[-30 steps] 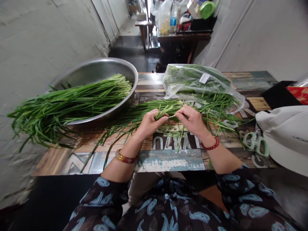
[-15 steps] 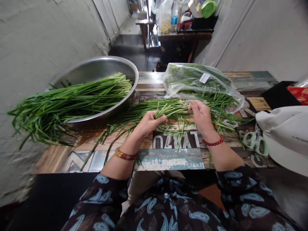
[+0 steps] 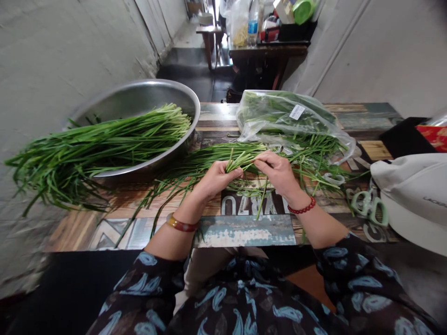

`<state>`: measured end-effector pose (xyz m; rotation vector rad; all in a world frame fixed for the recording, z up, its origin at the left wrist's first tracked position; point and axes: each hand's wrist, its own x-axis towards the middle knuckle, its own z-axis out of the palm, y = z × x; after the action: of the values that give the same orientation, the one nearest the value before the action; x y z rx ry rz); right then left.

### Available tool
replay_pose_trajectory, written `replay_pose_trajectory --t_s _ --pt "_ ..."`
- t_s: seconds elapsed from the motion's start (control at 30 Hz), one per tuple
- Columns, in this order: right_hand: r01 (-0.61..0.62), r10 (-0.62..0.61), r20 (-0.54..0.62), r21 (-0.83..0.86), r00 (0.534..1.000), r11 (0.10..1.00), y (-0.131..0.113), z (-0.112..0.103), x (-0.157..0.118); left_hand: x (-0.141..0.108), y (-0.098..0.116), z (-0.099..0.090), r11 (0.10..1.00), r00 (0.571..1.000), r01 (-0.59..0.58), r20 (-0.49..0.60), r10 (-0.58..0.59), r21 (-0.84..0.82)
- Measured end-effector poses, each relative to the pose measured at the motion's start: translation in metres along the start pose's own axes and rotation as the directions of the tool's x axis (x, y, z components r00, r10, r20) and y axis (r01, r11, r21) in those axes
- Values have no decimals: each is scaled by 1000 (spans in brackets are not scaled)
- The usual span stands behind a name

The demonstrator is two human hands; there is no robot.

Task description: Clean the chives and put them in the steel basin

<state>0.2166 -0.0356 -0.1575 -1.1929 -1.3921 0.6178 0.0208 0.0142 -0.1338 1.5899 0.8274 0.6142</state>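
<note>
My left hand is closed around a small bunch of garlic chives, its pale stem ends pointing right. At those ends my right hand is closed, thumb and forefinger pinching the stems. Under and behind the hands, more chives lie spread across the patterned table. Loose stems and scraps are scattered just below. To the left, a large steel basin bears a thick heap of chives, whose leaves hang over its rim. A clear plastic bag of chives lies behind my right hand.
On the right side are pale green scissors and a white cap. A black object and a red packet lie beyond the cap. Further back, a small table holds a bottle and bags. Walls stand on both sides.
My right hand has moved left, from apart to the stem ends of the bunch, and pinches there. My left hand keeps its hold in nearly the same place.
</note>
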Motion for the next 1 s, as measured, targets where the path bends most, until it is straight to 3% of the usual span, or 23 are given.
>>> replay_pose_trajectory --t_s 0.1,0.23,0.43,0.53,0.6,0.7,0.77,0.87,0.93,1.0 --pt "-202 215 -35 227 976 953 2 5 -2 1 0 2 1000 1000 -7 -7 6 -17" --pt "-334 387 -42 423 921 842 0 10 -2 2 -1 5 999 1000 10 0 -10 -34" --pt "-373 457 -50 502 888 780 -1 6 1 2 -2 7 999 1000 3 -9 -4 -33" --pt "-319 420 -112 487 901 813 4 -7 5 1 -1 4 1000 1000 12 -27 -12 2" --pt "-260 354 -182 401 917 879 6 -16 7 0 -1 1 1000 999 18 -37 -17 18" --pt "-141 170 -267 123 949 982 3 -25 7 -1 1 -1 1000 999 25 -42 -25 17" --pt "-21 -5 -226 -115 974 993 -2 -27 6 -1 1 -1 1000 999 27 -39 -27 2" --pt "198 -218 2 -419 976 886 -6 -27 5 -1 2 0 999 999 29 -37 -30 -28" --pt "286 -272 111 -562 956 776 -5 -27 4 -2 3 1 999 998 38 -40 -39 -36" --pt "312 -290 146 -659 946 684 -3 -27 3 -2 4 1 998 998 48 -44 -50 -37"
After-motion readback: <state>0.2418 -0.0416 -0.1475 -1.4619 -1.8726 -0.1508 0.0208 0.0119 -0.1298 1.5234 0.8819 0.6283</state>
